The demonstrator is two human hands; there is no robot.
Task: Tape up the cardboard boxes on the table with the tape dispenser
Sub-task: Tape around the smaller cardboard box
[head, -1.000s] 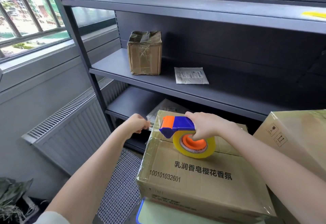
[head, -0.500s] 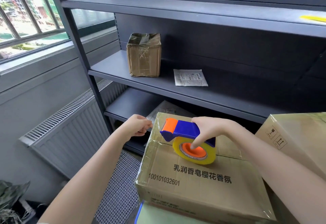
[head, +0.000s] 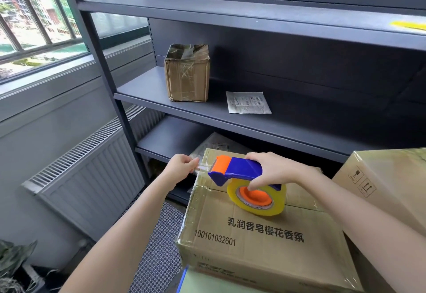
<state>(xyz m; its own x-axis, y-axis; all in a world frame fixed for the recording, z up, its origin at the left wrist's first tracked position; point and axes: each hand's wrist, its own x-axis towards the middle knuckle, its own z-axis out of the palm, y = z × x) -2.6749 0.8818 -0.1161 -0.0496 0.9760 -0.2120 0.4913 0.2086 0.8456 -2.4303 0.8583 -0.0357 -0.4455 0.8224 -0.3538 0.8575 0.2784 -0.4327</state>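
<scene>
A cardboard box [head: 253, 242] with black print lies in front of me, its top wrapped in clear tape. On its top stands the blue and orange tape dispenser [head: 239, 172] with a yellowish tape roll [head: 255, 198]. My right hand [head: 272, 170] grips the dispenser's blue handle from above. My left hand [head: 182, 166] pinches the free end of the clear tape [head: 202, 168], which stretches from the dispenser's orange front out past the box's far left edge. A second cardboard box [head: 387, 189] stands to the right.
Dark metal shelves [head: 299, 117] rise behind the boxes, holding a small taped box [head: 187, 73] and a white packet [head: 247, 102]. A radiator [head: 87, 172] runs under the window at left. A wire mesh mat [head: 159, 246] covers the floor, and a plant [head: 13, 262] sits bottom left.
My left hand has taken hold of the tape end again and draws it out to the left. The dispenser has tipped upright a little under my right hand.
</scene>
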